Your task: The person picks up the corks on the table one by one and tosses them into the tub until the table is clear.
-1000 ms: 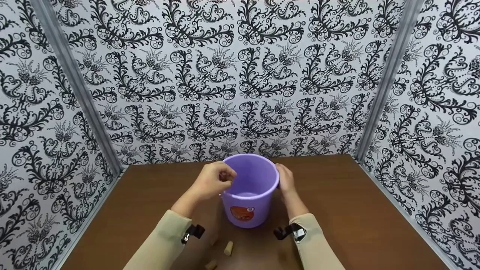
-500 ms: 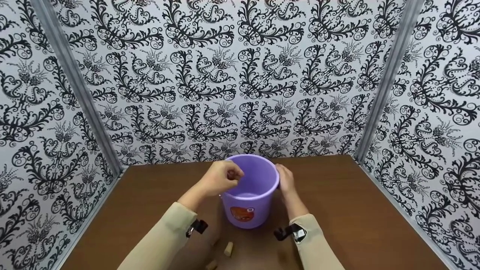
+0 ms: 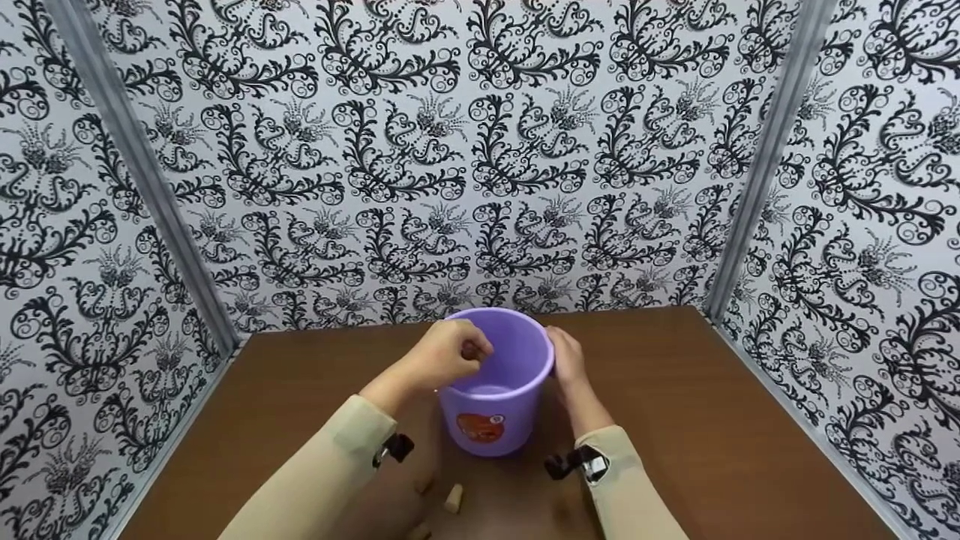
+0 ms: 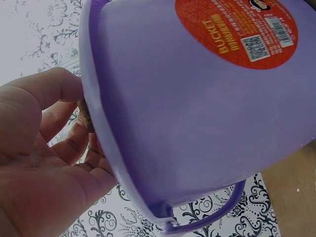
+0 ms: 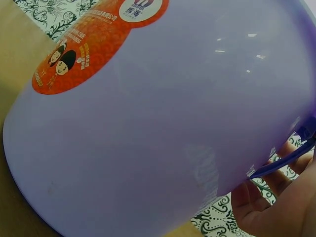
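Where the left hand (image 3: 446, 354) hangs: over the left side of the bucket (image 3: 521, 424), thumb and fingers curled to a narrow pinch, holding what looks to be a cork (image 4: 86, 116)
Cork: at the left fingertips, mostly hidden by them, close by the rim (image 4: 101, 113); the step in hand looks to be bringing it over the mouth to let it go inside
Pinch: the next move would call for parting thumb and fingers with the cork well past the rim, so that it falls in and does not catch on the edge
Bucket: upright, its mouth at the left fingers, its sticker (image 3: 480, 427) below them
Right hand (image 3: 568, 361): across the mouth from the left fingers, its own bent by the rim and handle (image 5: 286, 164), partly hidden; I cannot tell if they grip or only rest there, but a light brace would suit
Loose corks (image 3: 454, 498): below the left fingers, in front of the bucket, on the table (image 3: 675, 420); three show, so reaching back for them seems a likely need
Wall (image 3: 491, 210): patterned, beyond both hands' fingers
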The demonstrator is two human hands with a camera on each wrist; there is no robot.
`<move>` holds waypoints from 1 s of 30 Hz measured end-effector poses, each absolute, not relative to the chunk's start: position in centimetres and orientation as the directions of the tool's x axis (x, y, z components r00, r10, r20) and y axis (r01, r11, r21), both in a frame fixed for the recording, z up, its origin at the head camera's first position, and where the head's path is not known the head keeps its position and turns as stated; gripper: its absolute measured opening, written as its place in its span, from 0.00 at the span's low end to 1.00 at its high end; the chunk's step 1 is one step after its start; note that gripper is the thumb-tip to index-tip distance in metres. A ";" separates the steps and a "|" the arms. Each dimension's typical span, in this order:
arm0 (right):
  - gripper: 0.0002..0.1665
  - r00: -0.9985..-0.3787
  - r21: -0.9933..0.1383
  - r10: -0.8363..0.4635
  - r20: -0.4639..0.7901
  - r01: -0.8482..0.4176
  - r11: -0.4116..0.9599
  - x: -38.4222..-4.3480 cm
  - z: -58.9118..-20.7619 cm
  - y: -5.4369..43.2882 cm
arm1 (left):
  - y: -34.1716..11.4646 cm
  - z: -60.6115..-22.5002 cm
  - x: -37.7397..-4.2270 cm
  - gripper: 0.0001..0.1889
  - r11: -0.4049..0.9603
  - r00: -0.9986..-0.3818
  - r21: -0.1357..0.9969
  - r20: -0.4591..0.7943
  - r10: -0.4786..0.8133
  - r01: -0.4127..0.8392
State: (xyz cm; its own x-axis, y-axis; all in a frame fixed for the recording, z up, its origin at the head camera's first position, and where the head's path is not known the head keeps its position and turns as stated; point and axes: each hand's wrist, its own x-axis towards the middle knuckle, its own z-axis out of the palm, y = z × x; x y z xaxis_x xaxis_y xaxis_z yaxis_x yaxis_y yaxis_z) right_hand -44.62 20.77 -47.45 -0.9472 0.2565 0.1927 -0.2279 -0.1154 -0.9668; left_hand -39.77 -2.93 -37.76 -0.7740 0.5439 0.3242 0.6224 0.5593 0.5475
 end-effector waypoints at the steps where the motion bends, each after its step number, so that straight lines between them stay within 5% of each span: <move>1: 0.21 -0.947 -0.967 0.255 0.195 -0.228 -0.109 -44.6 -47.3 20.8 | -2.8 -37.6 -39.8 0.16 0.559 -0.772 0.545 0.323 0.548 0.625; 16: 0.20 -0.949 -0.966 0.231 0.214 -0.242 -0.096 -42.4 -45.1 20.5 | -1.7 -36.7 -41.0 0.16 0.597 -0.797 0.546 0.266 0.542 0.588; 30: 0.21 -0.951 -0.965 0.224 0.213 -0.240 -0.101 -45.0 -47.8 21.0 | -0.8 -36.4 -41.8 0.16 0.622 -0.799 0.519 0.244 0.549 0.586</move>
State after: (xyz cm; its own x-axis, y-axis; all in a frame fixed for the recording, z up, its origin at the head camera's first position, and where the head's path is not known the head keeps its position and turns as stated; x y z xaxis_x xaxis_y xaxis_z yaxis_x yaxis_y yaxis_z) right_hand -44.98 20.98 -47.82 -0.9509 0.2244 0.2133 -0.2405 -0.1013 -0.9654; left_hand -41.84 -0.76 -36.42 -0.7993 0.5490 0.2443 0.5860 0.6223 0.5189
